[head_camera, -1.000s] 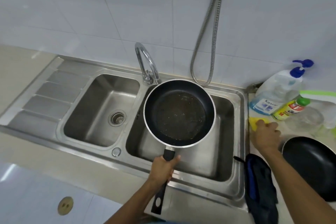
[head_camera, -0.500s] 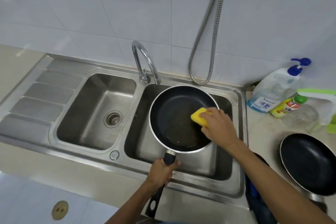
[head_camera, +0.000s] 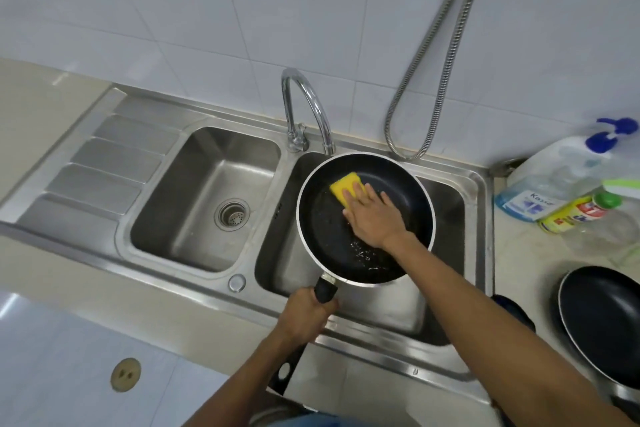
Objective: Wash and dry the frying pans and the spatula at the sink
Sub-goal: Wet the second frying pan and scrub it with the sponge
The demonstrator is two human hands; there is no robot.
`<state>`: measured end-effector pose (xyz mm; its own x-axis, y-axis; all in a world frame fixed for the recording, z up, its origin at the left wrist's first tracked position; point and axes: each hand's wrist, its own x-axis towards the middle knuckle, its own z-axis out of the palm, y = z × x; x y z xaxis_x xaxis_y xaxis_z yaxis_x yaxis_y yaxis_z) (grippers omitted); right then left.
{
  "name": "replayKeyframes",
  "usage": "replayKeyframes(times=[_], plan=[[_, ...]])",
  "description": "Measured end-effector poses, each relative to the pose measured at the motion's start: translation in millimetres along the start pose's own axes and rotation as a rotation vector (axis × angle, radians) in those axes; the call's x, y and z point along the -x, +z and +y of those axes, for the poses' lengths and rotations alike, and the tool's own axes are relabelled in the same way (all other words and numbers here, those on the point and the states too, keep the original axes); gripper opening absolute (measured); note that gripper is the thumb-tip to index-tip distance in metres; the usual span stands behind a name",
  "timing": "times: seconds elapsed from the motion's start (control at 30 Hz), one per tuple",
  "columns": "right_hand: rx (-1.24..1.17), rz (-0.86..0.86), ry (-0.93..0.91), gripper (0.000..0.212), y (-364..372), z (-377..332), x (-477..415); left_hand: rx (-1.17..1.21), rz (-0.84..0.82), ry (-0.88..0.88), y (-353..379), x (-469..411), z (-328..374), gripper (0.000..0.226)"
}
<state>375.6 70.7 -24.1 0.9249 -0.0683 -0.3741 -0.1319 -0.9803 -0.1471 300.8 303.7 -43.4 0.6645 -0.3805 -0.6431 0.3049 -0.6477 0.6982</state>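
Status: early in the wash, first pan only.

Left hand (head_camera: 306, 314) is clenched round the black handle of the frying pan (head_camera: 398, 180), holding it over the right basin of the sink (head_camera: 479, 236), just in front of the tap (head_camera: 304, 111). Right hand (head_camera: 375, 218) presses a yellow sponge (head_camera: 346, 188) flat against the far-left part of the pan's inside, its grip closed on the sponge. Wet specks or residue show on the near side of the pan floor, so scrubbing looks unfinished. No water visibly running.

Second pan (head_camera: 602, 319) sits on the table to the right, apparently untouched. Soap bottles (head_camera: 554, 184) at far right. Spatula: can't identify it.

Left to do, by my read: finish the scrub, rinse, second pan, spatula, all drying.
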Motion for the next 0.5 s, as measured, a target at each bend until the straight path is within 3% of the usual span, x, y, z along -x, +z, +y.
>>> replayKeyframes(times=[0.13, 0.23, 0.3, 0.5], plan=[[0.071, -0.053, 0.081, 0.065, -2, 32, 15, 0.054, 0.024, -0.025, -13, -4, 0, 0.031], [0.102, -0.096, 0.028, 0.108, 17, 25, 62, 0.063, -0.001, -0.02, -17, -9, -1, 0.033], [0.057, -0.178, -0.028, 0.119, 27, 4, 79, 0.016, 0.015, -0.01, -16, -13, -1, 0.032], [-0.095, -0.202, -0.082, 0.065, 20, -49, 21, -0.048, -0.069, 0.003, -6, -14, -3, 0.025]])
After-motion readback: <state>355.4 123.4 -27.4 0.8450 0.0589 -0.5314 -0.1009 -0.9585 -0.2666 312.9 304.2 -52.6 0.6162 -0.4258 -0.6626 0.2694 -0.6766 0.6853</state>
